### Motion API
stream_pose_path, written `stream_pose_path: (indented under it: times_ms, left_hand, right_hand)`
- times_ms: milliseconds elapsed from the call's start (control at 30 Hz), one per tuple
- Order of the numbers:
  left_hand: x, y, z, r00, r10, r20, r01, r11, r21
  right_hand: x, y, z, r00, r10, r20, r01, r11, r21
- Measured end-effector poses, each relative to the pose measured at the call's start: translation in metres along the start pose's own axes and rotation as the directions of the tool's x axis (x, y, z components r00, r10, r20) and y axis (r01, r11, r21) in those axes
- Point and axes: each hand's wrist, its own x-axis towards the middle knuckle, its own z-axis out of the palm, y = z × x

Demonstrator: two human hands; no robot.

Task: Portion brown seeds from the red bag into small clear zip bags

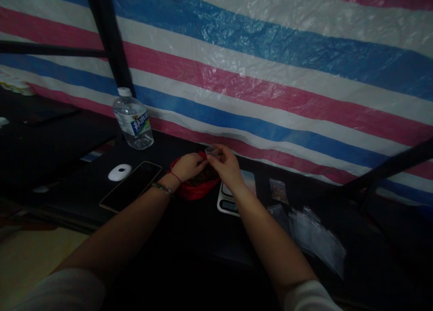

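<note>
A red plastic bag (pixel 194 193) with dark, small loose contents lies in front of me, its rim standing open. My left hand (pixel 189 166), in a bracelet and a red cord, reaches over the bag with its fingers closed at the raised rim. My right hand (pixel 227 163) pinches a small clear plastic cup (pixel 211 152) above the bag's far right side. Whatever the cup contains cannot be made out. Partly under my right wrist is a white digital scale (pixel 223 206) with a small display; the arm hides part of its platform.
Left of the bag are a phone (pixel 133 185), a white oval case (pixel 119 172) and a large clear bottle (pixel 133 121). To the right lie a small filled zip bag (pixel 278 191) and several clear zip bags (pixel 316 234). A striped plastic sheet (pixel 253 83) hangs behind the black table.
</note>
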Motion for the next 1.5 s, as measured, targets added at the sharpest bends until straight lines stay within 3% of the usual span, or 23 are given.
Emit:
stream_pose_path:
  times_ms: [133,267,400,533,667,767,867,1033,1500]
  left_hand:
    - [0.001,0.002,0.0,0.99,0.074,0.117,-0.069,0.997,-0.045]
    - [0.003,0.0,-0.001,0.981,0.106,0.16,-0.107,0.994,-0.005]
    - [0.001,0.001,-0.001,0.98,0.129,0.153,-0.144,0.986,0.087]
    - [-0.002,0.004,-0.001,0.99,0.122,0.071,-0.128,0.988,0.091]
    - [-0.002,-0.001,-0.011,0.987,0.147,0.065,-0.154,0.981,0.118]
    - [-0.002,-0.004,-0.028,0.981,0.095,0.169,-0.133,0.964,0.228]
    - [-0.005,-0.003,-0.045,0.938,-0.037,0.344,-0.073,0.951,0.301]
    - [-0.007,0.002,-0.05,0.875,-0.067,0.48,-0.091,0.95,0.3]
    - [-0.005,0.011,-0.038,0.853,0.055,0.518,-0.173,0.968,0.184]
  right_hand:
    - [-0.006,0.012,-0.003,0.999,0.037,-0.018,-0.038,0.999,-0.029]
    - [-0.007,0.022,-0.009,0.995,0.089,-0.037,-0.09,0.995,-0.038]
    - [-0.007,0.021,-0.013,0.997,0.064,-0.051,-0.073,0.974,-0.216]
    - [-0.012,0.015,-0.012,0.994,0.039,0.103,0.018,0.866,-0.499]
    - [-0.018,0.014,-0.008,0.952,0.143,0.27,0.072,0.754,-0.653]
    - [-0.022,0.014,-0.004,0.916,0.224,0.332,0.109,0.658,-0.745]
    - [-0.025,0.014,0.0,0.899,0.26,0.352,0.132,0.605,-0.785]
    - [-0.023,0.013,0.003,0.881,0.288,0.376,0.126,0.623,-0.772]
    - [-0.023,0.019,0.004,0.887,0.198,0.416,0.167,0.704,-0.691]
